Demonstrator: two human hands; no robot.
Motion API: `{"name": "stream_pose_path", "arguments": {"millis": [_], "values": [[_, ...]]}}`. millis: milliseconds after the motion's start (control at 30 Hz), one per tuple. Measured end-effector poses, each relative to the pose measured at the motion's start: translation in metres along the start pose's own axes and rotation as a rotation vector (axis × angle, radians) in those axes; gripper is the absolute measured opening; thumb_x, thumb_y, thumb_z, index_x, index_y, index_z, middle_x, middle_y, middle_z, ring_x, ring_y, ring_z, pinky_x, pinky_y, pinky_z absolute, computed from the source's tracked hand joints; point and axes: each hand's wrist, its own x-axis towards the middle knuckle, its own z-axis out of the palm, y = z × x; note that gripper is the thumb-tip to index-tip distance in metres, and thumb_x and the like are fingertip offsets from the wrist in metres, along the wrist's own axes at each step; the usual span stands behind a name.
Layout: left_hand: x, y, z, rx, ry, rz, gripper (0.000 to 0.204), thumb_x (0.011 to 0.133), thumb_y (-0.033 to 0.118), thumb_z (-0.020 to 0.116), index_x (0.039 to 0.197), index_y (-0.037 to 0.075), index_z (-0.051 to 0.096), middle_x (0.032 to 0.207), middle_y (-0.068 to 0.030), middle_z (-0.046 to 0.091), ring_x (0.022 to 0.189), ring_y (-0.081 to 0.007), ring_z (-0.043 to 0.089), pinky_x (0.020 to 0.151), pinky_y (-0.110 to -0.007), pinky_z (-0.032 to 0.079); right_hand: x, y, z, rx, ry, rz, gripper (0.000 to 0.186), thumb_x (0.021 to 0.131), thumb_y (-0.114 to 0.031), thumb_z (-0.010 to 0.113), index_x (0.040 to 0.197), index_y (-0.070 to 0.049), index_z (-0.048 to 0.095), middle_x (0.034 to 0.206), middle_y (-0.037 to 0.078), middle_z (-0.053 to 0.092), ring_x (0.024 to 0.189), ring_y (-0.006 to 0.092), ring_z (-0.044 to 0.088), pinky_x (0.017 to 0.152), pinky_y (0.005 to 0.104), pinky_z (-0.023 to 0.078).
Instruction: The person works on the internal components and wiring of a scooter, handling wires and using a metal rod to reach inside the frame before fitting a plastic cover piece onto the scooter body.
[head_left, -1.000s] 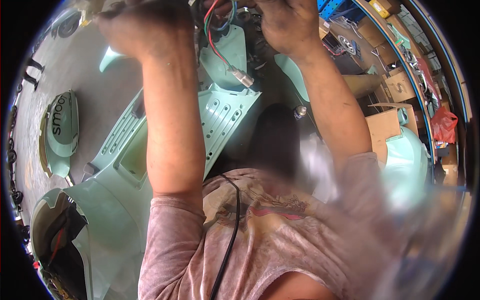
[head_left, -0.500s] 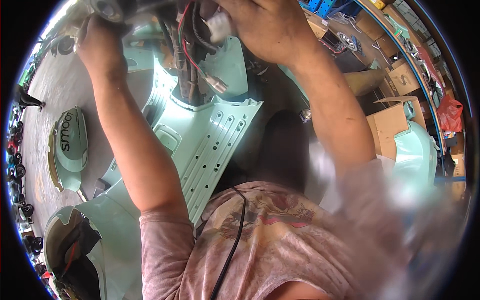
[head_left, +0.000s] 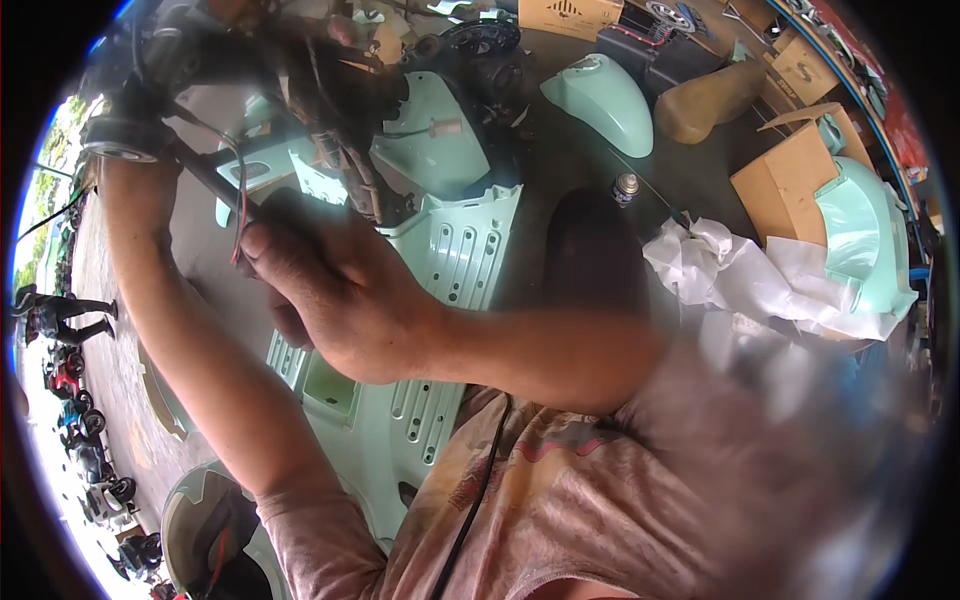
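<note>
A dark scooter handlebar crosses the upper left, with a round black end piece on it. My left hand reaches up right behind that end piece, which hides its fingers. Lower and nearer, my right hand is closed, thumb laid over curled fingers, at a thin dark wire with a red strand that hangs from the bar. Beneath are a dark frame tube and the mint-green slotted floor panel. A pale connector on a lead shows blurred beyond.
A mint-green fender and a spray can are on the floor to the right. Beyond the white wrapping stand an open carton and another green panel. At far left are a person and parked motorbikes.
My right hand has come down and left from the top to the hanging wire. My left hand has shifted left and lower. The view has moved, showing more floor at the right.
</note>
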Motion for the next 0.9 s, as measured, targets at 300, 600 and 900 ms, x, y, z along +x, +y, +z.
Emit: {"name": "stream_pose_path", "arguments": {"millis": [300, 600, 900], "values": [[-0.006, 0.0, 0.005, 0.027, 0.056, -0.1, 0.018, 0.086, 0.009, 0.047, 0.102, 0.003, 0.055, 0.078, -0.007, 0.056, 0.064, -0.016, 0.054, 0.051, -0.03, 0.044, 0.011, 0.01, -0.009, -0.097, -0.081, -0.161, 0.02, 0.095, -0.017, 0.045, 0.086, 0.001, 0.048, 0.062, 0.016, 0.052, 0.056, 0.0341, 0.052, 0.056, 0.0436, 0.039], [-0.015, -0.007, 0.028, -1.068, -0.001, -0.148, 0.022, 0.094, 0.024, 0.048, 0.096, 0.002, 0.052, 0.072, -0.006, 0.052, 0.056, -0.0156, 0.046, 0.051, -0.031, 0.038, 0.009, 0.069, 0.025, -0.15, -0.046, -0.303, 0.016, 0.092, -0.013, 0.048, 0.099, -0.002, 0.041, 0.066, 0.011, 0.049, 0.053, 0.0311, 0.051, 0.053, 0.0403, 0.041], [-0.028, 0.04, 0.009, -1.711, 0.075, -0.624, 0.015, 0.093, 0.014, 0.044, 0.095, 0.003, 0.053, 0.068, -0.0012, 0.043, 0.052, -0.0076, 0.038, 0.042, -0.019, 0.032, 0.0, 0.064, -0.119, -0.348, -0.049, -0.136, 0.015, 0.091, -0.016, 0.059, 0.092, -0.002, 0.061, 0.07, 0.003, 0.06, 0.059, 0.0107, 0.054, 0.056, 0.0294, 0.045]]}}
